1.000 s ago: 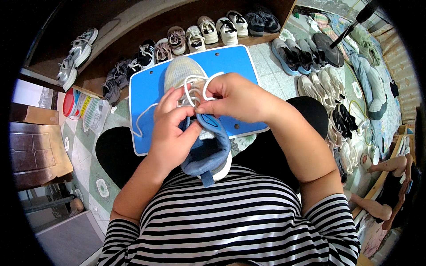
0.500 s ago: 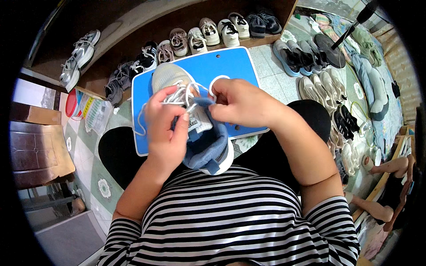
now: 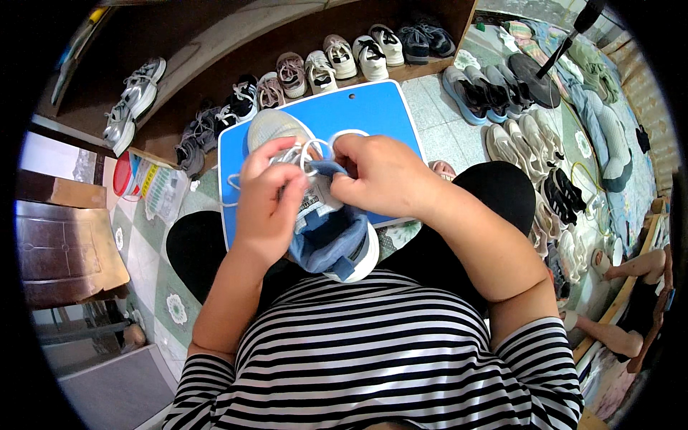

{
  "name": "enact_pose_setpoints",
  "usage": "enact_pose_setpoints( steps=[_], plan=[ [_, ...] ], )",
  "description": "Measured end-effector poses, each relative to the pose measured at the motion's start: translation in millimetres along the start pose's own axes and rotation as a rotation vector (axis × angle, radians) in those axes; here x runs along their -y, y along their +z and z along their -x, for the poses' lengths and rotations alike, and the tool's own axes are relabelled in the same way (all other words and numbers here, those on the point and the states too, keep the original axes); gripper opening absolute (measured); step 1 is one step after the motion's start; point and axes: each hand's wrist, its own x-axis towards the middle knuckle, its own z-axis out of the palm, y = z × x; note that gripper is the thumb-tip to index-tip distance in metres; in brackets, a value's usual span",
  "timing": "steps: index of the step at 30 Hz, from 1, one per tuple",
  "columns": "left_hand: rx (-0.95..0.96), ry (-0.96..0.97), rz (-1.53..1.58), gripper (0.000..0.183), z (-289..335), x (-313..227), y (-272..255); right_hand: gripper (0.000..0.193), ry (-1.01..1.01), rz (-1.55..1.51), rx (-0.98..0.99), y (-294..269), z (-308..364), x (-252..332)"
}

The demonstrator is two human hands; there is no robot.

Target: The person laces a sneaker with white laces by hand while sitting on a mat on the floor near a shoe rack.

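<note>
A pale sneaker [image 3: 270,126] with a blue lining and a white shoelace [image 3: 316,150] points away from me, its heel close to my striped shirt. The shoelace forms a loop above the tongue. My right hand [image 3: 376,174] pinches the shoelace beside the blue collar edge, its fingertips hidden behind the knuckles. At the other side of the opening is my left hand [image 3: 266,204], curved beside the laces, thumb and forefinger apart and slightly blurred. Nothing shows between those fingers. Under the toe is a blue board [image 3: 390,107] with a white rim.
A shelf of sneakers [image 3: 339,57] lines the far side, with another pair [image 3: 134,99] higher at left. More shoes [image 3: 527,140] stand on the tiled floor at right. A clear plastic packet [image 3: 163,188] lies at left. Another person's legs [image 3: 623,304] show at lower right.
My left thumb has drawn away from the shoe opening toward the laces. The lace loop stands rounder beside my right fingers. The whole view has shifted slightly.
</note>
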Motion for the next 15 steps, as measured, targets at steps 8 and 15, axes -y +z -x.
enact_pose_setpoints(
  steps=[8,15],
  plan=[
    [-0.092,-0.148,0.239,0.011,10,-5,-12,0.031,0.031,0.093,0.014,-2,1,6],
    [0.047,-0.089,-0.152,0.011,1,-11,-6,0.026,-0.018,0.137,-0.047,4,2,2]
  ],
)
